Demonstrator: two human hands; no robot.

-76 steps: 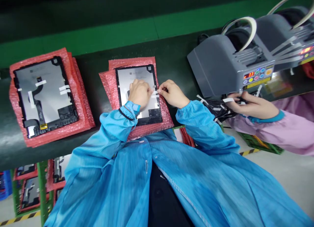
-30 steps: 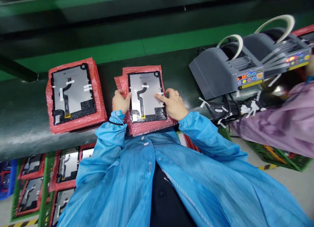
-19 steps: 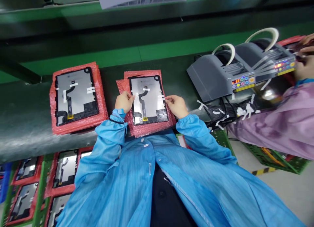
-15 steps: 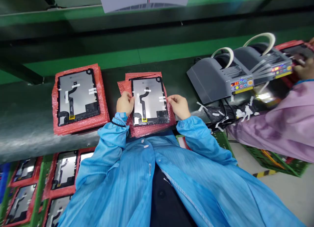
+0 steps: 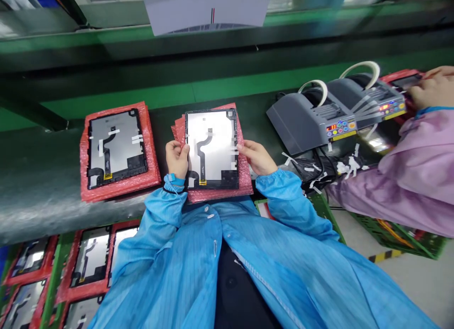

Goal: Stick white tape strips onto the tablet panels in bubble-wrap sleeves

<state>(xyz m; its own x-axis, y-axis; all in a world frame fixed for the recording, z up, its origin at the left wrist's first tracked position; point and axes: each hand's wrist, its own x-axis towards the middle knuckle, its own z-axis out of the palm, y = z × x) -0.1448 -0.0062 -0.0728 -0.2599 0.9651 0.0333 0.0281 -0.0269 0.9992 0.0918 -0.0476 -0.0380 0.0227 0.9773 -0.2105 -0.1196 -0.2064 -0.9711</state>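
Observation:
A tablet display panel (image 5: 222,135) with a silver back, black border and dark ribbon cable is in front of me, over red bubble-wrap sheets (image 5: 244,177). My left hand (image 5: 177,159) grips its left edge, the thumb against the rim. On the opposite side, my right hand (image 5: 258,157) pinches the right edge between thumb and fingers. Bright glare covers the silver back, and the panel looks slightly raised or tilted off the wrap. To the left, a second display panel (image 5: 124,146), with white tape strips, lies on a stack of red bubble wrap (image 5: 152,165).
Two grey tape dispensers (image 5: 301,118) with lit displays stand to the right, with cables and white tape scraps (image 5: 349,168) beside them. A co-worker's hand (image 5: 431,90) works beyond. Below left, green crates (image 5: 53,284) hold more panels. A white box (image 5: 209,9) overhangs the back.
The panel in my hands has shifted slightly left against the wrap and its back now catches bright glare. My fingers have moved around its edges. The camera view has shifted a little.

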